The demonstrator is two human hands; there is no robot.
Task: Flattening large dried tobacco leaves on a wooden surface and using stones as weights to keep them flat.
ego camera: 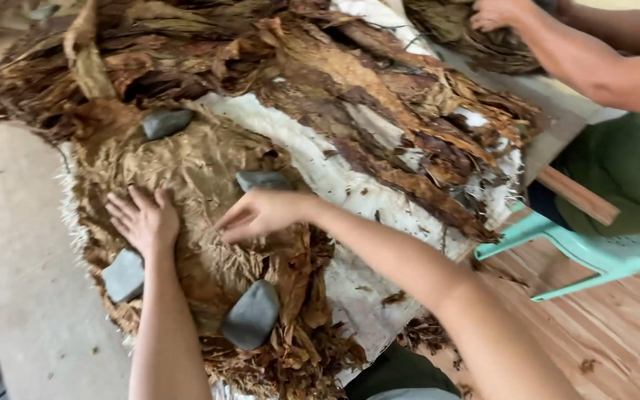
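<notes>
Pressing down on the flattened stack of dried brown leaves point(201, 215), your left hand point(142, 218) lies open with the fingers spread flat on the top leaf, while your right hand point(261, 213) reaches in just beside it with fingers drawn loosely together, fingertips touching the leaf surface but not clearly pinching anything. The stack sits on the near left part of the worktop point(16, 252), resting on a pale woven cloth point(320, 167) whose frayed edge shows along the stack's left side. These leaves look thin, papery and wrinkled, so you should judge them light, limp in places and brittle at the edges; crumbs already lie scattered around. Take hold with flat palms or by the thicker midrib, not by the crumbling rim. Four smooth grey stones weigh the stack down: one at the far left point(166, 122), one just beyond your right hand point(261, 180), one near your left wrist point(124, 275), and a larger one at the near edge point(252, 315). They look dense and rounded, easy to lift whole. Farther off, a big loose heap of darker, curled leaves point(320, 67) covers the far and right side of the worktop. At the far right another person's hand point(494, 13) rests on more leaves, their green sleeve point(631, 155) beside a turquoise plastic chair point(594, 252) standing on the wooden floor point(601, 326).
</notes>
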